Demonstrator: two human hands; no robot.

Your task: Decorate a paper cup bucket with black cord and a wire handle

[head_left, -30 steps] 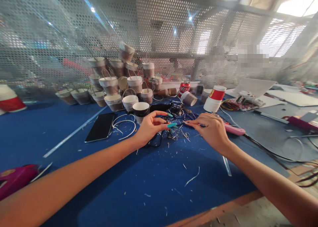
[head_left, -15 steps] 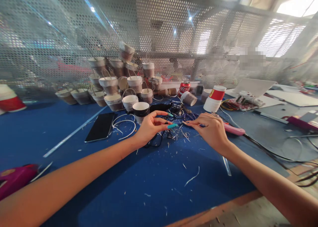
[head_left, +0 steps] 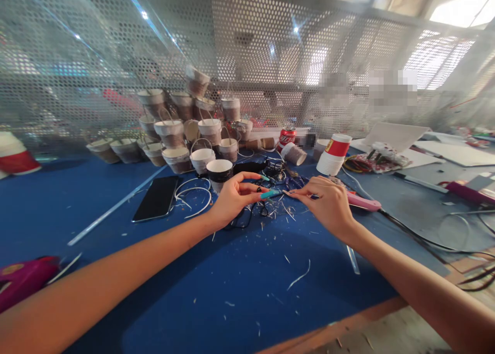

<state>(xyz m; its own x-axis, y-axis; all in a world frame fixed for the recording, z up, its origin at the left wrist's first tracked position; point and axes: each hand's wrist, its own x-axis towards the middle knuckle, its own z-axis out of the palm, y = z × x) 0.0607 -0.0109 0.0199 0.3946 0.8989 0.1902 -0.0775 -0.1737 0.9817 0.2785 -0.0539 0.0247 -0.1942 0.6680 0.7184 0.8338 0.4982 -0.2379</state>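
Observation:
My left hand (head_left: 237,195), with long teal nails, holds thumb and fingers in a pinch over the middle of the table. A small dark bit shows at its fingertips, too small to name. Facing it, my right hand (head_left: 325,196) pinches with thumb and forefinger, its tips almost meeting the left thumbnail. Whatever lies in that grip is hidden. Tangled black cord (head_left: 245,224) and white string scraps (head_left: 288,212) lie under and behind both hands. Just behind my left hand stands a white paper cup (head_left: 219,166) with a dark wrapped band.
Small handled cup buckets (head_left: 170,132) are stacked at the back left. A phone (head_left: 155,199) lies left of white cord loops (head_left: 195,196). Stacked paper cups (head_left: 334,155), a soda can (head_left: 286,137), a pink-handled tool (head_left: 363,201) and a purple glue gun (head_left: 29,279) surround the blue table (head_left: 232,292).
The fingertips of my right hand have shifted slightly left, closer to my left thumb. My left hand stays nearly still, and the things on the table have not moved.

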